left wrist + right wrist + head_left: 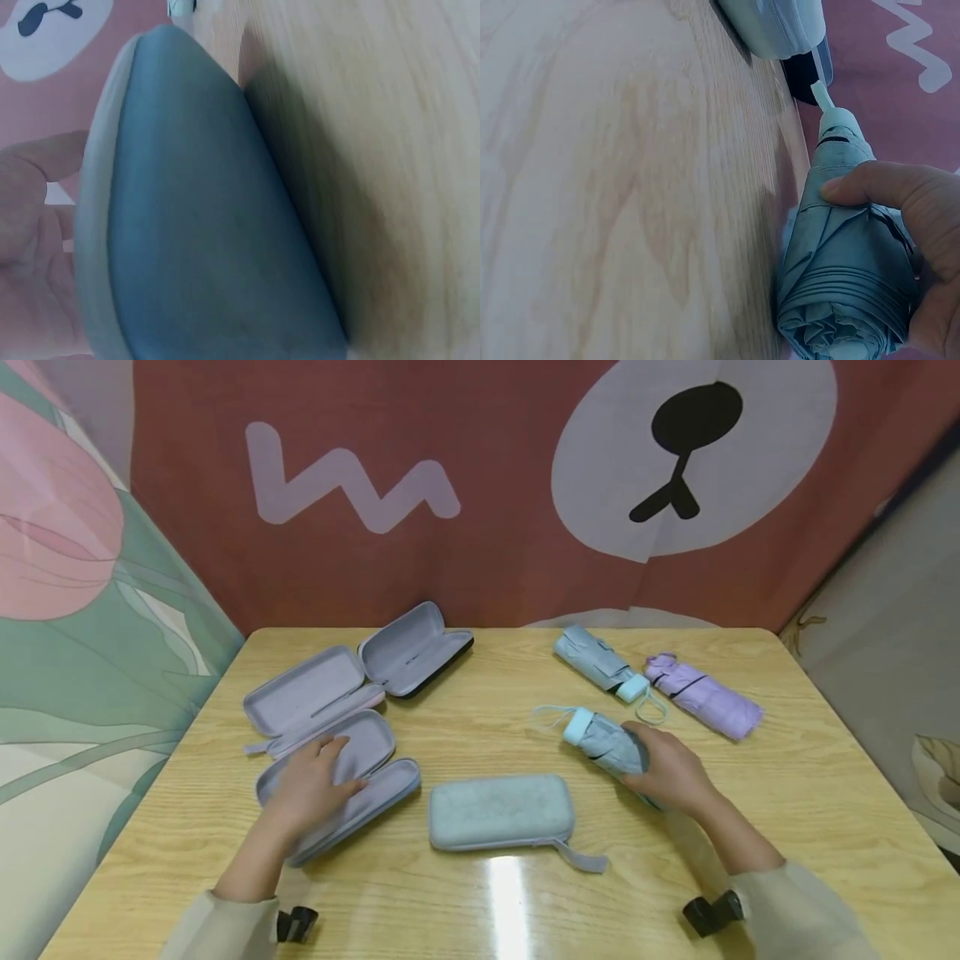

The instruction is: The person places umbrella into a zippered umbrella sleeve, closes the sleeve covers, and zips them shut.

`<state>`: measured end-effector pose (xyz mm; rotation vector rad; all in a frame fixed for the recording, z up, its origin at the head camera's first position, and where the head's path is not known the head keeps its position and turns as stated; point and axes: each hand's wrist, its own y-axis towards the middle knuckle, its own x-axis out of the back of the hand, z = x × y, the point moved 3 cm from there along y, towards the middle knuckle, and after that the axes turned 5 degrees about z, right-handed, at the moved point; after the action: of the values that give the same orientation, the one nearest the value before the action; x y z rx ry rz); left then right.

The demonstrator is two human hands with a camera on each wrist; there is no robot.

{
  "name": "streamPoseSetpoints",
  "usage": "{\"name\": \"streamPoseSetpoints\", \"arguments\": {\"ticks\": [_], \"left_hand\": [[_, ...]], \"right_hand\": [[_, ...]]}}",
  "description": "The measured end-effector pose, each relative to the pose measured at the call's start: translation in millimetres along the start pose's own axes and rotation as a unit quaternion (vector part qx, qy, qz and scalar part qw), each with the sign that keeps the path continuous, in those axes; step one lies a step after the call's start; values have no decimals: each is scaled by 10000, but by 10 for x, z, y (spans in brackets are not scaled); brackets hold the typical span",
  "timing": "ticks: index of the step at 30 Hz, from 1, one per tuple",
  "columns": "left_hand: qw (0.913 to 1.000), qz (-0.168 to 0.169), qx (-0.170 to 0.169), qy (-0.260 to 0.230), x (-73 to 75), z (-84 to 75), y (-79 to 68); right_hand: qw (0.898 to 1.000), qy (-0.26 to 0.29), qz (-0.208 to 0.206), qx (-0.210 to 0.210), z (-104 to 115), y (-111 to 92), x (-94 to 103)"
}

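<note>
The right hand (671,767) is gripping the nearer blue umbrella (610,746); the left hand (309,789), fingers apart, is lying over an open case (386,788); holding lightly mid-length is probably serving best.

A pale wood-grained table (832,827) carries, at its left, a black-edged open case (437,662), a pink-edged open case (307,689) and a blue open case (392,787), close together; a closed pale-green case (498,810) lies near the middle, a blue umbrella (591,658) and a purple umbrella (711,697) toward the back right
</note>
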<state>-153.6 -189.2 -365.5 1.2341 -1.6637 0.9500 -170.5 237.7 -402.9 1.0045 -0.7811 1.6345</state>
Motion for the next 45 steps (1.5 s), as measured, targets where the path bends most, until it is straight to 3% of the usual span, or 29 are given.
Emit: {"name": "streamPoseSetpoints", "arguments": {"ticks": [6, 11, 34, 39, 45], "left_hand": [[9989, 2, 405, 227, 45, 148, -14], [9968, 55, 796, 40, 64, 244, -38], [9922, -441, 1162, -89, 133, 498, -223], [9910, -385, 1272, -151, 118, 567, -252], [9883, 59, 1491, -314, 102, 647, -239]], "right_hand": [[9999, 125, 30, 115, 71, 79, -31], [9997, 148, 53, 176, 100, 131, -57], [9993, 157, -26, 327, 205, 248, -83], [9991, 121, -62, 413, 221, 274, -80], [9978, 130, -136, 631, 263, 301, -84]]}}
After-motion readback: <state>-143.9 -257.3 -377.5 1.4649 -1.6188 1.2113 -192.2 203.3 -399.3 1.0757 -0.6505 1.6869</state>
